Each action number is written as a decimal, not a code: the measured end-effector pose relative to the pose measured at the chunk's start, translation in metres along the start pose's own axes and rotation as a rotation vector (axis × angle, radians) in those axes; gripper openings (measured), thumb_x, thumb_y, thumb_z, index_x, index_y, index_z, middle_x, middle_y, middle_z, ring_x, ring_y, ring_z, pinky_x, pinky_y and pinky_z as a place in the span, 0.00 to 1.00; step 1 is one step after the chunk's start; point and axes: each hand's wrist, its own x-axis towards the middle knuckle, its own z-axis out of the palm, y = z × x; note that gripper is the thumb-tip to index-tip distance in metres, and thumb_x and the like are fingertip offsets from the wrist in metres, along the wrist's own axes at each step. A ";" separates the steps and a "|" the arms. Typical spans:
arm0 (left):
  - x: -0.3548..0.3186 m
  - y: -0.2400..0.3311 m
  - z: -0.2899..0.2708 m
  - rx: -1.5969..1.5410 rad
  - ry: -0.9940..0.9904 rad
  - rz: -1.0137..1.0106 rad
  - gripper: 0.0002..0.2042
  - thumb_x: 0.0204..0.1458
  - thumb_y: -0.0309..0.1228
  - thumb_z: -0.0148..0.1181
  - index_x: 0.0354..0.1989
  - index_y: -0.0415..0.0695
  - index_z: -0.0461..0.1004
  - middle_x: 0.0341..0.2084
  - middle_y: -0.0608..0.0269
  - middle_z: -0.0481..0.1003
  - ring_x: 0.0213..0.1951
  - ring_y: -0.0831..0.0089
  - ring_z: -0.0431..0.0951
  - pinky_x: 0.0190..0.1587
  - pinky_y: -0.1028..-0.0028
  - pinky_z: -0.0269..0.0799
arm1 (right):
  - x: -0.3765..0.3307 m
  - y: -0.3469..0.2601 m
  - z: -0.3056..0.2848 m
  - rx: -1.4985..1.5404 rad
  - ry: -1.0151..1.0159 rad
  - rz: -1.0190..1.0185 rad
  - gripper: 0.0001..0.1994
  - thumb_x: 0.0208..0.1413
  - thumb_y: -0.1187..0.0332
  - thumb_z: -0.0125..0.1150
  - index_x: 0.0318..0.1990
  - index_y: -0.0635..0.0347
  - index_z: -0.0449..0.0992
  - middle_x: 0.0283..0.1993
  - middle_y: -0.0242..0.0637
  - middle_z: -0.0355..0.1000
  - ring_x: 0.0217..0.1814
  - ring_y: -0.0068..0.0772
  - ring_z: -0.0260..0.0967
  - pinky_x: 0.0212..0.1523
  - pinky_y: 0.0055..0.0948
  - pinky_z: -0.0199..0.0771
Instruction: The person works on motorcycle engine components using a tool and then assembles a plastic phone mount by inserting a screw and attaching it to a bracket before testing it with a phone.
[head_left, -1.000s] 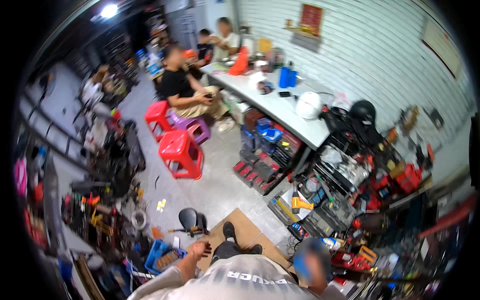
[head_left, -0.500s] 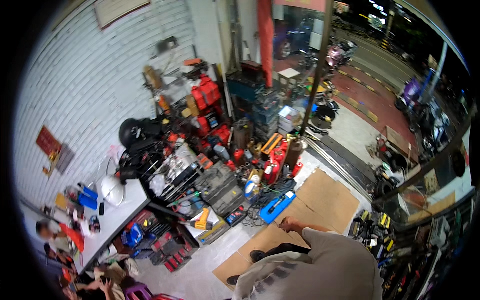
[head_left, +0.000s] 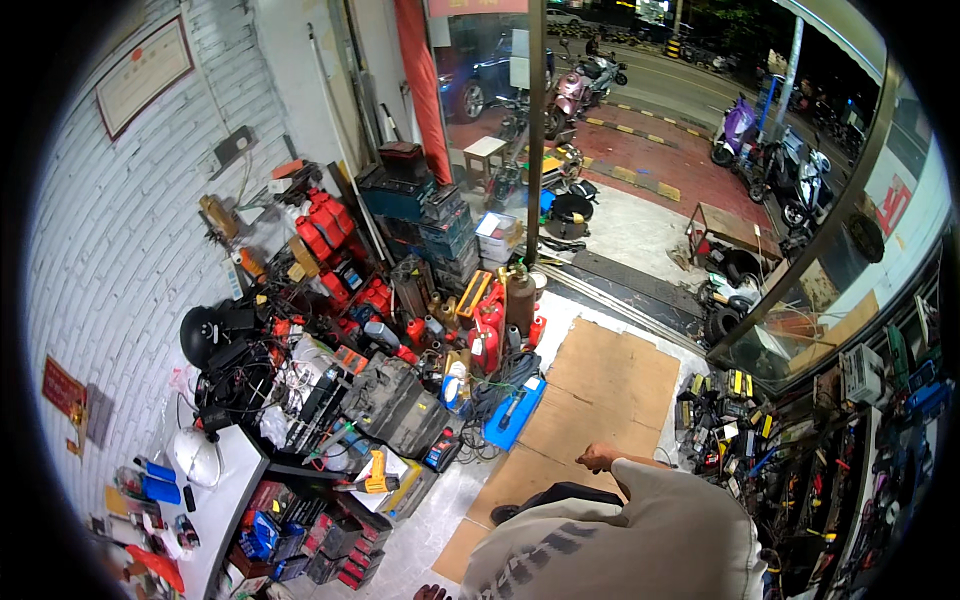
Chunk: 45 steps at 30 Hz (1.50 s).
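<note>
My right hand (head_left: pixel 597 457) hangs over a brown cardboard sheet (head_left: pixel 610 385) on the floor. Its fingers are curled in and I see nothing in them. Only the fingers of my left hand (head_left: pixel 433 593) show, spread apart at the lower edge; the rest is cut off. Beyond my right hand lies a flat blue case or tray (head_left: pixel 517 412) with a long black piece on it. Dark coiled cables (head_left: pixel 490 390) lie beside it. A yellow and black pistol-shaped power tool (head_left: pixel 377 478) rests on a box to the left.
Red bottles (head_left: pixel 485 345), a grey toolbox (head_left: pixel 395 405) and stacked dark cases (head_left: pixel 430 225) crowd the wall side. A white table (head_left: pixel 235 470) bears a white helmet (head_left: pixel 197 457). Tools and parts (head_left: pixel 735 430) fill the right. Outside the doorway stand parked scooters (head_left: pixel 740 125).
The view has swung, so the room's things sit farther left and more of the street and right shelves shows. Fingers of my left hand have come into view. My right hand stays curled.
</note>
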 end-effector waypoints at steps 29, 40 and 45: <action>0.043 -0.025 0.011 0.196 -0.066 -0.040 0.28 0.55 0.46 0.62 0.59 0.42 0.67 0.52 0.50 0.72 0.52 0.45 0.76 0.55 0.45 0.70 | -0.015 -0.086 0.004 -0.049 -0.059 -0.162 0.24 0.58 0.47 0.62 0.46 0.61 0.84 0.32 0.43 0.81 0.34 0.40 0.81 0.36 0.38 0.80; 0.058 -0.047 0.003 0.155 0.000 -0.056 0.28 0.49 0.49 0.69 0.51 0.42 0.74 0.43 0.50 0.79 0.45 0.45 0.81 0.48 0.46 0.75 | 0.005 -0.007 -0.013 -0.059 -0.014 -0.004 0.24 0.60 0.45 0.62 0.31 0.62 0.82 0.28 0.42 0.81 0.28 0.36 0.79 0.28 0.38 0.77; 0.054 -0.153 -0.056 1.069 0.000 0.525 0.28 0.46 0.51 0.72 0.48 0.41 0.77 0.38 0.51 0.82 0.41 0.45 0.83 0.45 0.46 0.77 | 0.043 0.011 -0.010 -0.013 -0.072 -0.061 0.25 0.63 0.44 0.59 0.26 0.58 0.82 0.24 0.37 0.79 0.23 0.34 0.72 0.27 0.38 0.74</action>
